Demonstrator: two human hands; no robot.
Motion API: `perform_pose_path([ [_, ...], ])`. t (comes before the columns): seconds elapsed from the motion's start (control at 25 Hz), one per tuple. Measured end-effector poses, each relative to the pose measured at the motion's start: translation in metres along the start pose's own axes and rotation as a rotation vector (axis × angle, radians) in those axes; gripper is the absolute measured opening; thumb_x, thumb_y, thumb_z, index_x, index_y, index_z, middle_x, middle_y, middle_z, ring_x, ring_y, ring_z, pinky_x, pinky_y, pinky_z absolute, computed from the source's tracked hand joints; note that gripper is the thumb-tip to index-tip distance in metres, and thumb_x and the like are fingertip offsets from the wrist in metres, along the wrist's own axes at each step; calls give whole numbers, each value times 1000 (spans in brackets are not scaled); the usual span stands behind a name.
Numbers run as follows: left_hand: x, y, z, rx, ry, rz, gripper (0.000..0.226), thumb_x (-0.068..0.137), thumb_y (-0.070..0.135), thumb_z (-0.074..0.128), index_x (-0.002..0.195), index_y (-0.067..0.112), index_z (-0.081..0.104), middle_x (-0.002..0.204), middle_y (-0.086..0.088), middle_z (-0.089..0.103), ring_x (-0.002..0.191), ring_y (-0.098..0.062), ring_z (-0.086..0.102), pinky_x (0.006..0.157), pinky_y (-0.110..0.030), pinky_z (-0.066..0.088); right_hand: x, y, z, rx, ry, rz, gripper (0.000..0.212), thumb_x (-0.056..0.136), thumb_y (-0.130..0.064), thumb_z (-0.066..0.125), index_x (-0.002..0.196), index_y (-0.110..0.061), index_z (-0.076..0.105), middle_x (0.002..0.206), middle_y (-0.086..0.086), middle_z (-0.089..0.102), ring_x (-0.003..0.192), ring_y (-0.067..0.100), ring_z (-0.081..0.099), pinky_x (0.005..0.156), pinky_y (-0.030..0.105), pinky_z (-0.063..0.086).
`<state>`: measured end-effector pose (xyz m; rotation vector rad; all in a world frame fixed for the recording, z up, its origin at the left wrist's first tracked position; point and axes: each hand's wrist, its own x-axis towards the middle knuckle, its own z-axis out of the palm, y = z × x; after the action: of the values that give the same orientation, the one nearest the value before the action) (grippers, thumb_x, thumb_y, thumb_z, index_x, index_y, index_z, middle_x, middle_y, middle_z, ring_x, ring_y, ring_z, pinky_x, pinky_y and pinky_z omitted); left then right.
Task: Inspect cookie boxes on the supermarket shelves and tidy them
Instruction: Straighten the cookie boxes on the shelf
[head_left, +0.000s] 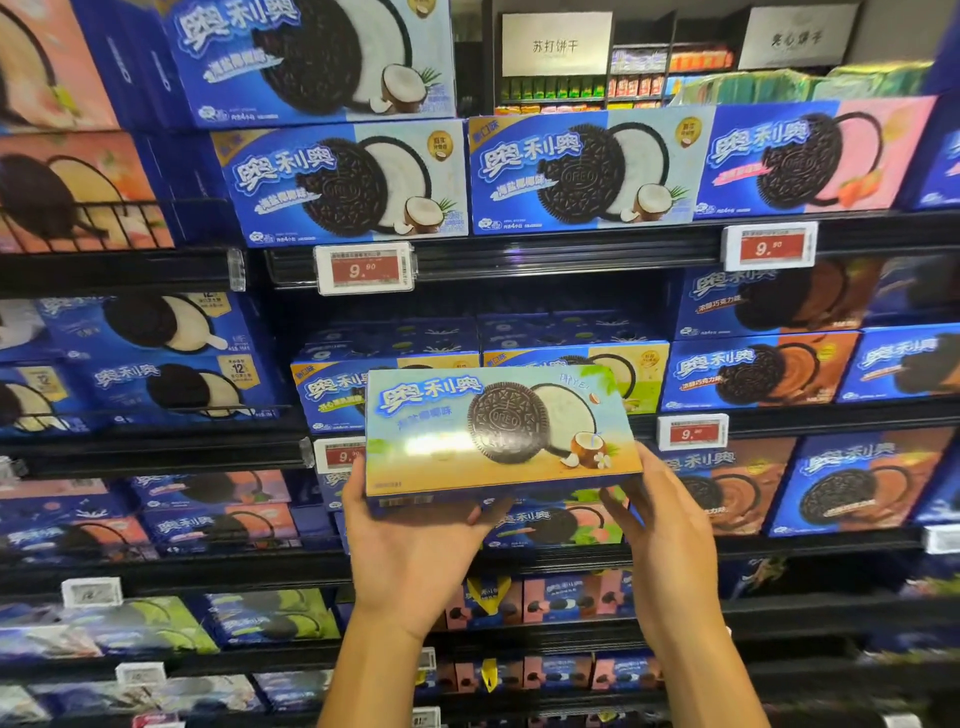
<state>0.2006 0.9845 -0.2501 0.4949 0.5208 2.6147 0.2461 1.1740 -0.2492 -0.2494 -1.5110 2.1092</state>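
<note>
I hold a flat coconut-flavour cookie box (498, 428) in front of the shelves, its printed face tilted up toward me. My left hand (410, 540) grips its lower left corner from beneath, thumb up the left edge. My right hand (660, 514) grips the lower right corner. Behind the box, on the middle shelf, stand yellow-green cookie boxes (571, 364) with a dark gap above them. Two coconut boxes (467, 176) stand side by side on the shelf above.
Black shelves (519, 254) run across the view, packed with blue cookie boxes: pink ones (810, 156) upper right, chocolate ones (763, 364) right. Red price tags (363, 267) hang on the shelf edges. Wire dividers (104, 223) fence the left bays.
</note>
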Motion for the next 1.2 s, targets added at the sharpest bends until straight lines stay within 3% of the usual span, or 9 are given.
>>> perform_pose_path([
  [0.2,-2,1,9,182,37,172,67,77,56,67,134,22,59,140,-12,56,124,-34,49,112,-60,26,-18,-13,8,-158,-7,-201,36,97,-36,58,132,-39,57,113,-40,62,108,-18,56,76,0,44],
  [0.36,-6,-8,28,512,43,232,71,68,59,76,128,22,66,133,-8,63,120,-25,61,96,-37,51,-40,-23,23,-193,-228,-293,44,89,-50,64,132,-49,56,131,-28,59,123,-6,55,91,14,49],
  [0.48,-13,-14,41,795,43,181,85,65,64,78,133,17,58,130,-8,65,121,-30,60,92,-37,54,-53,-26,32,-195,-348,-324,57,85,-68,58,138,-49,49,147,-20,50,137,4,45,106,36,44],
  [0.64,-15,-17,53,1146,-127,194,89,74,58,74,149,39,32,149,6,48,133,-18,51,103,-38,48,-54,-30,31,-39,-363,-246,77,78,-75,63,142,-34,49,143,-2,56,130,20,55,100,38,52],
  [0.72,-16,-21,55,1267,-164,158,89,74,60,72,147,56,21,160,12,28,146,-17,32,113,-49,36,-52,-31,27,63,-349,-193,76,76,-71,68,138,-29,54,134,6,63,121,29,62,93,42,57],
  [0.84,-20,-24,56,1289,-188,126,82,77,62,65,146,60,19,161,21,17,150,-12,17,118,-54,24,-48,-29,19,136,-305,-127,70,76,-71,68,130,-27,62,126,9,68,114,30,67,86,38,58],
  [1.0,-23,-18,59,1314,-58,202,56,84,59,54,138,60,39,151,28,37,142,1,31,117,-46,30,-36,-28,4,395,-150,9,47,90,-58,52,117,-27,74,124,6,71,109,20,70,83,29,59],
  [1.08,-20,-11,55,1328,103,326,50,89,44,59,137,50,47,145,17,47,131,-6,46,110,-42,42,-29,-28,-2,495,-75,40,43,94,-52,45,111,-29,77,121,1,73,103,15,71,80,30,60],
  [1.2,-13,8,44,1199,374,511,44,97,9,57,133,33,53,141,12,52,115,12,52,99,-19,46,-22,-23,-11,592,-72,72,44,96,-49,44,117,-25,75,123,4,72,104,20,71,87,44,57],
])
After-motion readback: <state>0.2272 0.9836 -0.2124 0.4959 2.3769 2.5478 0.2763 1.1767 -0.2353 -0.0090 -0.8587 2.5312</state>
